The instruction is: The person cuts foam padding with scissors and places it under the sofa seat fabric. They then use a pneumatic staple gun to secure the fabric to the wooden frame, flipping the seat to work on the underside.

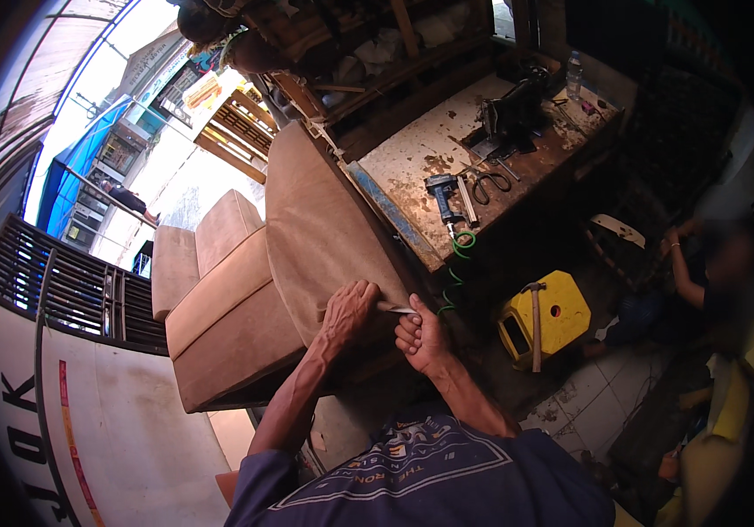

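The brown sofa [232, 329] stands before the person, left of the worktop [381, 167]; the long axis of its curved panel [320, 198] runs from near the hands away and slightly left, rounded tip pointing toward the street. The right hand [423, 335] has its grip clenched on the cloth [385, 306] at the panel's near edge, a pale sliver by the thumb. The left hand [349, 311] lies on the panel, fingers bent; whether its grip grasps cloth I cannot tell. Pale lettering crosses the shirt [394, 483]; large dark letters mark the white wall [131, 430].
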Available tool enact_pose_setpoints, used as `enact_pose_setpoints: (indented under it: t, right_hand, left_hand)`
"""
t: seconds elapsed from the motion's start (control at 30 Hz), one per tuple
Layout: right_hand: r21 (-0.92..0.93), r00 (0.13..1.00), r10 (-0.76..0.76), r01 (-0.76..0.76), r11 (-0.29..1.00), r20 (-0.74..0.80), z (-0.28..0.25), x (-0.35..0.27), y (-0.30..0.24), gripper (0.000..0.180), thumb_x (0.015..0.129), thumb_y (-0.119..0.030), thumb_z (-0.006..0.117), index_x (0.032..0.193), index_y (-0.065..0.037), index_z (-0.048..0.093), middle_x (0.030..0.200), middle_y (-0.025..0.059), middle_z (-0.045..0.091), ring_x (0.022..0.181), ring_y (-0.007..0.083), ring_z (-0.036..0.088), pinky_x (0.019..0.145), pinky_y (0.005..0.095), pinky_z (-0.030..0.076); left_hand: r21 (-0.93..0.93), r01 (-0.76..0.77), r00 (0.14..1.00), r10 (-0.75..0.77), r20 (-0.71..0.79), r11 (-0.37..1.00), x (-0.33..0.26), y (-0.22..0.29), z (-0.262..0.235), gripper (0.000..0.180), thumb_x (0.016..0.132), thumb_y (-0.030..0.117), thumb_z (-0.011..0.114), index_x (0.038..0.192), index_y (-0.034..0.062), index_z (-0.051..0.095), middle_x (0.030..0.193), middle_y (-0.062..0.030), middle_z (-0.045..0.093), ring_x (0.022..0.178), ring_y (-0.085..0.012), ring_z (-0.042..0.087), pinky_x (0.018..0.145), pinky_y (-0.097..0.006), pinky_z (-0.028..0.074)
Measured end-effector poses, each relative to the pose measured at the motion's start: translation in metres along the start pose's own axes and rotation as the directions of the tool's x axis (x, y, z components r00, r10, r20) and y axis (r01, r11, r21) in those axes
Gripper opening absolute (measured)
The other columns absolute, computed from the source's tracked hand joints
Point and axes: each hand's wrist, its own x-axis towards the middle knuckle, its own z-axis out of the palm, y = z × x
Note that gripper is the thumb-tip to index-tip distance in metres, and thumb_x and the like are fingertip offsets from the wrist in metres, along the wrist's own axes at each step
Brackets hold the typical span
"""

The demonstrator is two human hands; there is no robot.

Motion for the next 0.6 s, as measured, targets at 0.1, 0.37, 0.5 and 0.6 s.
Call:
enact_pose_setpoints:
  t: [0.1,0.37,0.5,0.6]
  right_hand:
    - [-0.058,0.992,-0.128,0.127,0.99,-0.009,0.001,-0.004,0.007,0.052,0.102,-0.043,0.065,0.065,-0.02,0.037,0.048,-0.0053,0.024,0.036,0.0095,0.022,0.034,0.0273,0.021]
    - [-0.188,0.967,-0.218,0.192,0.963,-0.13,0.003,-0.011,0.018,0.048,0.099,-0.036,0.069,0.067,-0.018,0.038,0.049,-0.0046,0.029,0.035,0.008,0.026,0.033,0.0277,0.022]
    - [-0.243,0.957,-0.254,0.216,0.946,-0.138,0.0,-0.012,0.023,0.047,0.098,-0.036,0.071,0.068,-0.018,0.039,0.051,-0.0051,0.03,0.036,0.0071,0.026,0.034,0.0268,0.022]
    - [-0.26,0.955,-0.262,0.22,0.94,-0.141,-0.006,-0.009,0.027,0.047,0.099,-0.036,0.071,0.069,-0.018,0.04,0.052,-0.0055,0.03,0.038,0.0065,0.026,0.035,0.0259,0.024]
  left_hand:
    - [0.033,0.01,0.995,-0.007,-0.097,0.999,0.0,0.009,-0.002,0.032,0.076,0.037,0.078,0.089,0.012,0.064,0.085,-0.0086,0.062,0.085,-0.0307,0.063,0.076,-0.044,0.048]
    - [0.188,0.088,0.971,-0.042,-0.235,0.978,-0.012,0.026,0.01,0.018,0.072,0.033,0.073,0.076,0.0177,0.064,0.074,-0.002,0.058,0.077,-0.0232,0.061,0.068,-0.039,0.042]
    - [0.22,0.019,0.933,0.062,-0.353,0.975,-0.015,0.02,0.02,0.015,0.069,0.026,0.069,0.07,0.019,0.056,0.069,-0.0001,0.051,0.069,-0.0207,0.055,0.062,-0.038,0.037]
    - [0.217,0.004,0.934,0.074,-0.35,0.976,-0.016,0.019,0.024,0.017,0.07,0.028,0.069,0.069,0.0191,0.054,0.068,0.0003,0.048,0.067,-0.0206,0.052,0.061,-0.038,0.036]
